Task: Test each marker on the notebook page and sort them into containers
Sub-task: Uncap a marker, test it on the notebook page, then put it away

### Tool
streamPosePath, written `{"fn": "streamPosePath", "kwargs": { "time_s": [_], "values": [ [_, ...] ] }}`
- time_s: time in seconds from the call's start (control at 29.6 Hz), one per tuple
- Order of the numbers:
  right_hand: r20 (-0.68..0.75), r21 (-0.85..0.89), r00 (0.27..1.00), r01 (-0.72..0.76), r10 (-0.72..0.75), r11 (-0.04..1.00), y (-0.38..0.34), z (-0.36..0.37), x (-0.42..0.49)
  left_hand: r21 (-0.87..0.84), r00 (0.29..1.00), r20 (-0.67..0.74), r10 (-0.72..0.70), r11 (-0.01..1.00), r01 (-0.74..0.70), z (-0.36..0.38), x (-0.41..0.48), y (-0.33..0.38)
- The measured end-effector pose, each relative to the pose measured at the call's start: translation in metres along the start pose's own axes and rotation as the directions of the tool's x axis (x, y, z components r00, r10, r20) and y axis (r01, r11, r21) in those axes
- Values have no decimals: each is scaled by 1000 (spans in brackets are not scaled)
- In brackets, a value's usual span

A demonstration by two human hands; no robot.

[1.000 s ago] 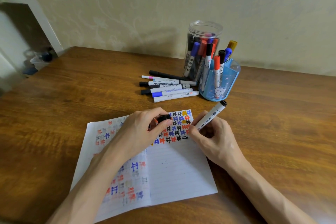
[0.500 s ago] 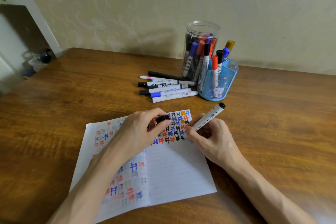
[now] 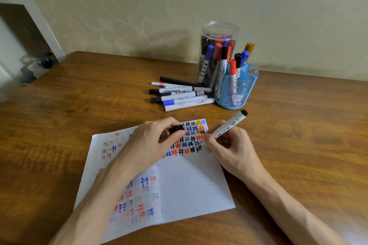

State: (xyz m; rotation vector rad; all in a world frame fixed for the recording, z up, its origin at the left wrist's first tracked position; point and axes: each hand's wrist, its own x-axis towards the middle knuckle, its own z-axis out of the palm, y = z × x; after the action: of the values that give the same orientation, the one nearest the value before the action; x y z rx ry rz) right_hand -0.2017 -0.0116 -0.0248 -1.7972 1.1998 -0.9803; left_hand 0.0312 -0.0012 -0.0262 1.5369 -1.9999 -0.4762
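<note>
Right hand (image 3: 229,149) grips marker (image 3: 229,125) on notebook (image 3: 191,185); left hand (image 3: 153,143) pinches black cap (image 3: 176,129).

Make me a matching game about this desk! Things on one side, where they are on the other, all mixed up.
1 black cap
2 white marker
3 clear jar
4 loose markers

A lying flat on the table
B gripped by the right hand
C pinched by the left hand
D standing behind the blue holder

Pairs: 1-C, 2-B, 3-D, 4-A
</note>
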Motion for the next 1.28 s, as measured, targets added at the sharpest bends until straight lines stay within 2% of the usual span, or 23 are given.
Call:
{"fn": "streamPosePath", "kwargs": {
  "time_s": [0.27,0.34,0.51,0.64,0.71,1.01,1.15,1.28],
  "values": [
    [42,-24,999,-20,21,999,-1,-1,-1,-21,1000,5,15,1000,-15,0,-1,1],
    [0,40,1000,-23,23,999,-2,-1,-1,-31,1000,-2,30,999,-30,-1,-3,2],
    [-95,311,987,-96,131,946,-7,-7,-2,-123,998,46,42,992,-36,-2,-7,9],
    [-77,297,991,-82,110,951,-13,-8,-4,-260,998,52,-24,965,37,-4,-9,9],
    [-55,344,992,-90,115,935,-12,-10,-5,-303,996,69,-50,951,69,-4,-8,10],
    [-19,465,996,-68,86,883,-10,-9,-3,-318,995,87,-42,945,68,-7,-6,19],
    [-25,468,997,-48,68,882,-11,-9,-2,-305,995,88,-45,950,70,-8,-6,20],
    [12,377,1000,-7,2,926,-9,-5,-3,-326,998,57,-26,944,43,-8,-7,20]
  ]
}}
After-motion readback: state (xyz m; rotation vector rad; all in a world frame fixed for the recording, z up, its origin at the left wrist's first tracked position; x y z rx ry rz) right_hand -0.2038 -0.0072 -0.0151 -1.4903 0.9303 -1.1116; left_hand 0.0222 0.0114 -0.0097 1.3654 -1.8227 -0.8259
